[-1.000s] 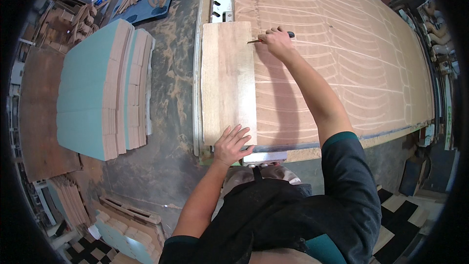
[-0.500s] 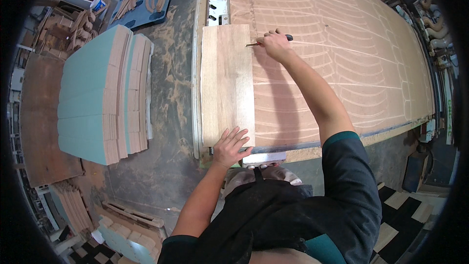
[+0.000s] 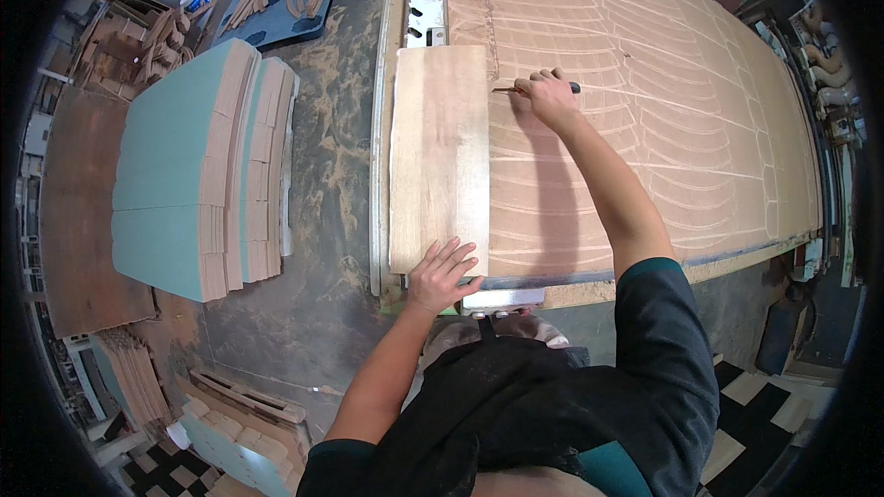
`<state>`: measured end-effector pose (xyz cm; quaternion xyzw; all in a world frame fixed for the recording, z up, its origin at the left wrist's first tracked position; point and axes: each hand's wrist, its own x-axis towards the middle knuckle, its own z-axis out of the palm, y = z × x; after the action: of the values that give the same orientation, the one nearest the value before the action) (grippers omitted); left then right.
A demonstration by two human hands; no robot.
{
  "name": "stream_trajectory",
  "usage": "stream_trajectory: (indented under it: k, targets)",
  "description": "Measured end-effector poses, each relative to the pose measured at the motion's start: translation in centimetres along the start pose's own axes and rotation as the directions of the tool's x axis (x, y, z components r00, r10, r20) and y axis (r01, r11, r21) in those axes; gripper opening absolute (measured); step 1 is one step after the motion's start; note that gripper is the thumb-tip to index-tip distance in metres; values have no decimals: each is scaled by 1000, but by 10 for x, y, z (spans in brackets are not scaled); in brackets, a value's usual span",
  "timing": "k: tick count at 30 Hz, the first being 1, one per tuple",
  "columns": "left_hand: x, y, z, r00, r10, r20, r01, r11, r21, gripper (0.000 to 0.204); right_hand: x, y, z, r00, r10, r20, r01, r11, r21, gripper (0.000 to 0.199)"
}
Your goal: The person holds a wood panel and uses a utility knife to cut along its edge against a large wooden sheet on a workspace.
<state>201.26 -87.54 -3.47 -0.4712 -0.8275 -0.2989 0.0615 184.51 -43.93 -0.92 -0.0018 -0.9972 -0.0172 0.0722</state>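
Pale wood board along the grooved table's left side; your left hand lies fingers spread over its near end, your right hand grips a dark-handled tool, tip just beside the board.

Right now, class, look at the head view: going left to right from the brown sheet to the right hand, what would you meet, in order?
Brown sheet → stack of green-faced panels → dusty floor → pale wooden board → right hand.
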Motion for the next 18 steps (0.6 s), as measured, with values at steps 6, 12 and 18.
stream_trajectory:
  k: [6, 12, 18]
  targets:
    - [-3, 0, 3, 1000, -22, -21, 22, 1000, -4, 30, -15, -13, -8, 994, 99, 37, -99, 995, 0, 27]
    - [-5, 0, 5, 999, -28, -46, 27, 1000, -6, 31, -90, -45, -1, 903, 333, -270, -261, 926, 272, 25]
    - [-7, -1, 6, 999, -4, -41, 5, 1000, 19, 30, -205, -41, -13, 784, 518, -343, -465, 855, 228, 24]
